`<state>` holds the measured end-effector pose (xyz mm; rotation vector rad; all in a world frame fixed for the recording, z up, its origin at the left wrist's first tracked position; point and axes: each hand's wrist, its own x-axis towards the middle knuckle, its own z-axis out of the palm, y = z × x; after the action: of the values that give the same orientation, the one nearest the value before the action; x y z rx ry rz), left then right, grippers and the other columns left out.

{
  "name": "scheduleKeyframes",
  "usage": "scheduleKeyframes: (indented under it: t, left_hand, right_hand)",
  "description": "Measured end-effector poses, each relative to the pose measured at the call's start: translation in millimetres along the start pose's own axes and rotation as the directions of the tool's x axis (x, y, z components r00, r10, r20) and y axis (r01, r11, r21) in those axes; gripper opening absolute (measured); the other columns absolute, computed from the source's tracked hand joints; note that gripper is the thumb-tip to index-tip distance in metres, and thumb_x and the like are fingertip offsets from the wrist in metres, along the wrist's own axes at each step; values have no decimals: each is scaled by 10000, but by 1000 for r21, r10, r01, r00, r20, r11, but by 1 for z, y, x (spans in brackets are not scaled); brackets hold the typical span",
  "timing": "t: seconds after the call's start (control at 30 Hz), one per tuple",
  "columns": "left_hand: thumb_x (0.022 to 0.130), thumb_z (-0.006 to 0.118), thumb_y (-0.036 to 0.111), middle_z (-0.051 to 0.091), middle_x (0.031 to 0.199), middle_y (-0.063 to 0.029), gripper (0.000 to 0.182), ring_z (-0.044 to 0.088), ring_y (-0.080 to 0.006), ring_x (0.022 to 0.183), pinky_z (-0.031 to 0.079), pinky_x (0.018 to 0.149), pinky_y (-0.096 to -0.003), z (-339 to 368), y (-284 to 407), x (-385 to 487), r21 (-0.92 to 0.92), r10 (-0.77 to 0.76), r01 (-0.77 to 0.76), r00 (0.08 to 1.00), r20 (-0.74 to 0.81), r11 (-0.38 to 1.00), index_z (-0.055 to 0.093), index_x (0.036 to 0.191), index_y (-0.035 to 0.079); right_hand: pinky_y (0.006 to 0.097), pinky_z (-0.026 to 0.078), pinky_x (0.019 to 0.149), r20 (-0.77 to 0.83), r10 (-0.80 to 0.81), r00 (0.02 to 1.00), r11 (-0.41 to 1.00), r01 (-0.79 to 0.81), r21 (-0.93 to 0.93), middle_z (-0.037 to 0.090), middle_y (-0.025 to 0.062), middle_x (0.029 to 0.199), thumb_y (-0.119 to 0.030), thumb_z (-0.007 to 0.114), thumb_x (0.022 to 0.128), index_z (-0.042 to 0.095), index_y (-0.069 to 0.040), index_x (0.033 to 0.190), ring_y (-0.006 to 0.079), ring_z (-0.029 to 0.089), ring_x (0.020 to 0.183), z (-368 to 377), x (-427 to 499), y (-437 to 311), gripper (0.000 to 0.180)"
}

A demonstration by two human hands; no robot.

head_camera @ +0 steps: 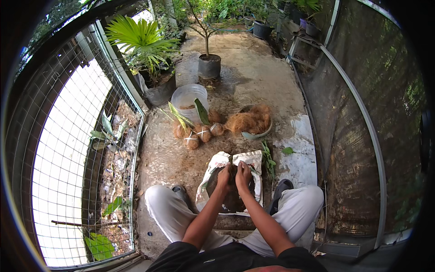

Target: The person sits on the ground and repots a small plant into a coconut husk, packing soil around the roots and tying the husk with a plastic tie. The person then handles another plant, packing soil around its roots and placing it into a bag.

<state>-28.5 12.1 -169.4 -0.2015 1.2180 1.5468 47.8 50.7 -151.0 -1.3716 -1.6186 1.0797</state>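
Observation:
Both hands meet over an open white woven sack that holds dark soil. My left hand and my right hand have their fingers bent around a small dark, fibrous clump between them; its details are too small to tell. Cut green leaves lie just right of the sack. Beyond it sit several brown fibre balls tied with white string, some with leaves standing from them. A round bowl heaped with loose coconut fibre stands to their right, and a clear plastic tub behind them.
A small tree in a black grow bag stands farther up the concrete floor. A potted fan palm is at the left, near the wire mesh panel. Dark netting on a metal frame runs along the right. A single leaf lies on the floor.

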Motion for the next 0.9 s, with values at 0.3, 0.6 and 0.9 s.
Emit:
scheduleKeyframes:
  t: [0.3,0.6,0.9]
  left_hand:
    - [912,566,278,652,991,-91,338,602,-168,857,477,756,-291,16,-18,-16,209,180,-201,977,114,957,635,1078,-9]
    - [936,542,238,646,1010,-87,284,602,-171,870,480,752,-296,20,-9,-34,59,152,-161,979,137,985,619,1100,20]
    - [945,532,217,628,1102,-95,306,614,-194,939,495,787,-307,11,-28,-22,48,399,-445,842,364,894,584,1180,27]
  right_hand:
    - [409,386,981,158,380,911,896,-406,183,548,270,1195,-312,348,973,525,60,1209,392,512,1142,5,-2,15,475]
    - [403,380,996,94,69,993,990,-80,119,521,268,1223,-185,375,969,511,55,1224,372,487,1168,24,-3,45,375]
    - [392,375,980,43,6,999,993,-11,118,536,199,1198,-260,315,1004,553,2,1191,340,497,1140,15,-6,28,401]
